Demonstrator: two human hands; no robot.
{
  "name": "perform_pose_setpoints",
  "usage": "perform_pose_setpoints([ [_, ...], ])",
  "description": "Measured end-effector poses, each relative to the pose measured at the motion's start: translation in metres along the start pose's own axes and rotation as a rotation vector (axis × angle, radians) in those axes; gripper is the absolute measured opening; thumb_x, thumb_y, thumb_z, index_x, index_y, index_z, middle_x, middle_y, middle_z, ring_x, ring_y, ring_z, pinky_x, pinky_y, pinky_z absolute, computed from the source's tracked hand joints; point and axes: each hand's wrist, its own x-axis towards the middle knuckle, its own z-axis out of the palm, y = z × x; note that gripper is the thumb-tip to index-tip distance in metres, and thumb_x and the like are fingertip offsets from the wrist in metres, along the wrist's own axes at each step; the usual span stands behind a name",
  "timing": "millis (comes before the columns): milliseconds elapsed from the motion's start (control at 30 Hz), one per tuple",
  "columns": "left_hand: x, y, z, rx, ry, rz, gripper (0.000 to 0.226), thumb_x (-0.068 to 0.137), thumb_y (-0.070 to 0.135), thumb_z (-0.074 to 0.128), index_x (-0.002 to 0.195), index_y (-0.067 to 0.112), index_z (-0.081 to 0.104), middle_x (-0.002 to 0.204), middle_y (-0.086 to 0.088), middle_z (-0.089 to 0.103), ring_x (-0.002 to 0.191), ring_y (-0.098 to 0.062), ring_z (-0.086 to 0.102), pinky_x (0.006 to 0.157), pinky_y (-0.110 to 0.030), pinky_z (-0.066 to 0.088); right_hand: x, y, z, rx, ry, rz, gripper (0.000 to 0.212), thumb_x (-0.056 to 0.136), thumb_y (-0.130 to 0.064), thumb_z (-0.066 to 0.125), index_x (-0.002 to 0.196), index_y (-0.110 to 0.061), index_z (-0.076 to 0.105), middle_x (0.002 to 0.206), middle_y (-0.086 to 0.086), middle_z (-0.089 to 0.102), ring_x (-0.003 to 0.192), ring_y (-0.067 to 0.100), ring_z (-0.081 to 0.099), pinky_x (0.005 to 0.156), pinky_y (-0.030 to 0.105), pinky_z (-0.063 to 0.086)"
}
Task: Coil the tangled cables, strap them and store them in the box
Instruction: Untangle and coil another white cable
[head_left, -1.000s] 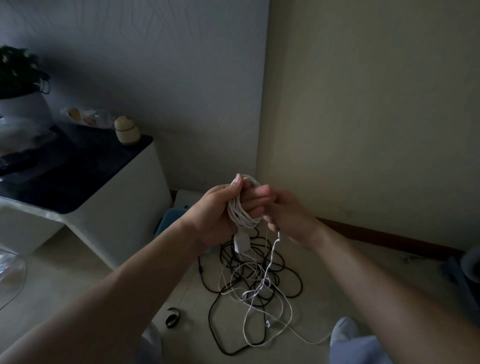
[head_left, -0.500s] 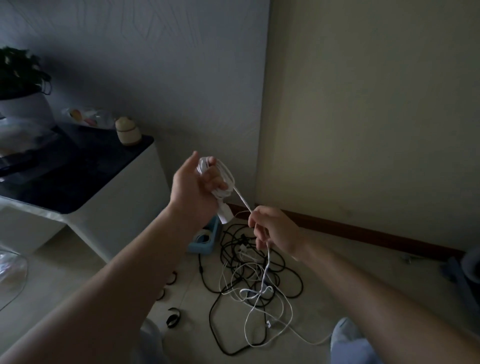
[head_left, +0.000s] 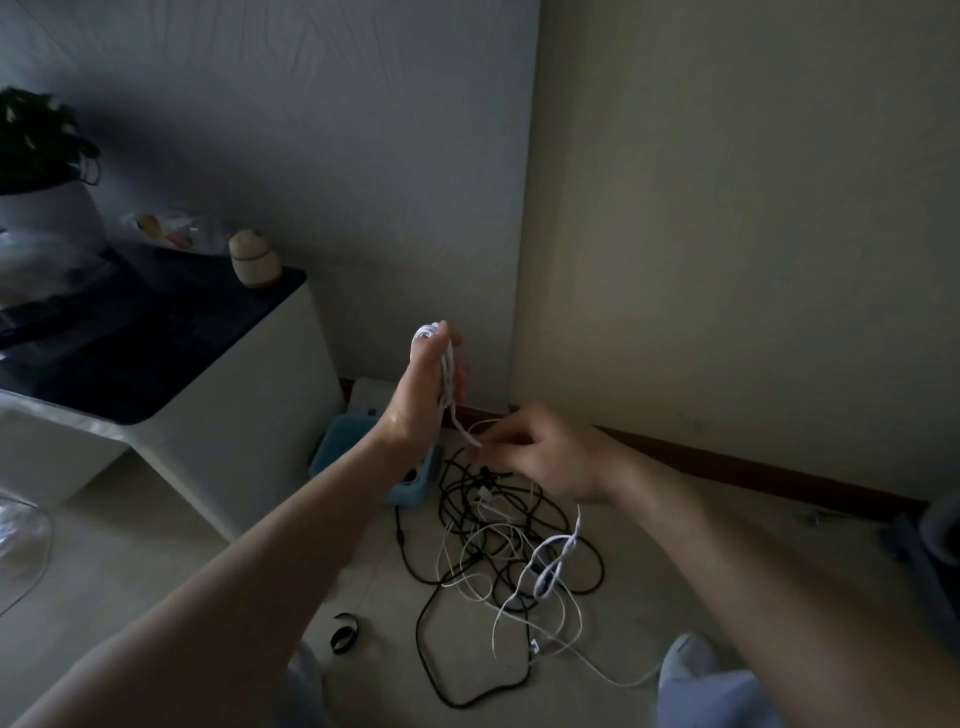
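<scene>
My left hand (head_left: 423, 400) is raised above the floor, closed around a small coil of white cable (head_left: 445, 366). A strand runs from the coil down to my right hand (head_left: 550, 457), which pinches it; the loose end (head_left: 553, 564) hangs below in a loop. On the floor lies a tangle of black and white cables (head_left: 493, 545). A blue box (head_left: 343, 452) stands by the wall, partly hidden behind my left forearm. Black straps (head_left: 343, 634) lie on the floor near my left knee.
A white cabinet with a dark top (head_left: 171, 358) stands at the left, holding a potted plant (head_left: 41, 171) and a small jar (head_left: 253, 259). A white device (head_left: 371, 397) sits against the wall. Dark objects (head_left: 930, 540) stand at the right edge. Walls meet in a corner behind the cables.
My hands were joined at the coil a second ago. The left hand then lifted the coil and turned edge-on, while the right hand moved right and drew the cable's free end up off the pile.
</scene>
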Motion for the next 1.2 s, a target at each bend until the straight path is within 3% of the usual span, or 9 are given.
perform_pose_setpoints([
  [67,0.004,-0.005,0.0,-0.018,0.005,-0.025,0.052,0.078,0.054,0.043,0.099,0.007,0.047,0.053,0.005,0.047,0.053,-0.013,0.043,0.057,-0.03,0.035,-0.001,0.0,0.002,-0.057,-0.034,0.024,0.019,0.098,-0.035,0.063,0.09,-0.032,0.079,0.082,-0.008,0.075,0.079,0.008,0.068,0.081,0.04,0.052],
  [167,0.009,-0.005,-0.007,-0.11,0.029,-0.075,0.056,0.077,0.061,0.046,0.095,0.008,0.053,0.056,0.002,0.05,0.054,-0.014,0.047,0.06,-0.033,0.037,-0.003,0.001,0.005,-0.121,-0.072,0.075,0.02,0.098,-0.031,0.061,0.096,-0.023,0.079,0.1,-0.007,0.077,0.097,0.005,0.068,0.091,0.034,0.052],
  [333,0.008,-0.002,-0.008,-0.071,-0.009,-0.076,0.054,0.077,0.059,0.042,0.094,0.009,0.051,0.057,0.002,0.047,0.054,-0.013,0.046,0.057,-0.03,0.038,-0.004,-0.012,-0.006,-0.032,0.038,-0.036,0.034,0.084,-0.047,0.059,0.089,-0.02,0.078,0.092,0.016,0.075,0.09,0.033,0.07,0.087,0.053,0.054],
  [433,-0.006,-0.01,0.007,-0.043,-0.136,-0.106,0.06,0.082,0.061,0.044,0.112,0.009,0.049,0.08,-0.001,0.053,0.068,-0.012,0.056,0.062,-0.027,0.046,-0.005,-0.018,-0.009,0.013,0.009,-0.104,0.031,0.076,-0.052,0.058,0.076,-0.027,0.076,0.068,0.003,0.068,0.065,0.014,0.06,0.072,0.044,0.05],
  [500,-0.015,-0.016,0.015,0.028,-0.253,-0.085,0.061,0.091,0.06,0.041,0.12,0.007,0.05,0.099,-0.002,0.06,0.087,-0.009,0.064,0.074,-0.023,0.05,-0.005,-0.019,-0.011,0.002,0.063,-0.143,0.023,0.08,-0.043,0.06,0.071,-0.026,0.074,0.064,0.014,0.063,0.06,0.02,0.055,0.066,0.046,0.049],
  [600,-0.028,-0.014,0.022,0.131,-0.38,-0.083,0.058,0.091,0.059,0.023,0.085,0.015,0.06,0.066,0.003,0.053,0.057,-0.007,0.052,0.055,-0.021,0.044,-0.005,-0.011,-0.025,0.067,0.26,-0.178,0.024,0.086,-0.029,0.062,0.073,-0.012,0.074,0.072,0.018,0.07,0.072,0.037,0.067,0.072,0.05,0.054],
  [833,-0.041,0.0,0.027,0.14,-0.52,-0.171,0.033,0.088,0.032,0.049,0.089,0.001,0.061,0.053,-0.002,0.039,0.045,-0.014,0.034,0.049,-0.026,0.029,-0.006,0.026,-0.05,0.222,0.543,-0.079,0.02,0.084,-0.027,0.08,0.07,-0.017,0.069,0.053,-0.016,0.059,0.049,-0.004,0.048,0.052,0.012,0.038],
  [1033,-0.038,0.006,0.022,0.049,-0.406,-0.256,0.032,0.103,0.029,0.047,0.075,0.014,0.055,0.05,0.008,0.031,0.04,-0.006,0.026,0.04,-0.019,0.029,0.004,0.038,-0.031,0.326,0.415,-0.011,0.037,0.093,-0.042,0.064,0.066,-0.019,0.056,0.048,-0.012,0.046,0.04,0.002,0.037,0.041,0.02,0.031],
  [1200,-0.025,0.013,0.012,-0.326,-0.22,-0.313,0.03,0.103,0.032,0.046,0.081,0.014,0.053,0.049,0.008,0.035,0.036,-0.006,0.036,0.042,-0.019,0.04,0.008,0.05,-0.02,0.329,0.261,0.123,0.04,0.107,-0.025,0.044,0.072,-0.01,0.055,0.051,-0.002,0.041,0.039,0.009,0.035,0.046,0.026,0.034],
])
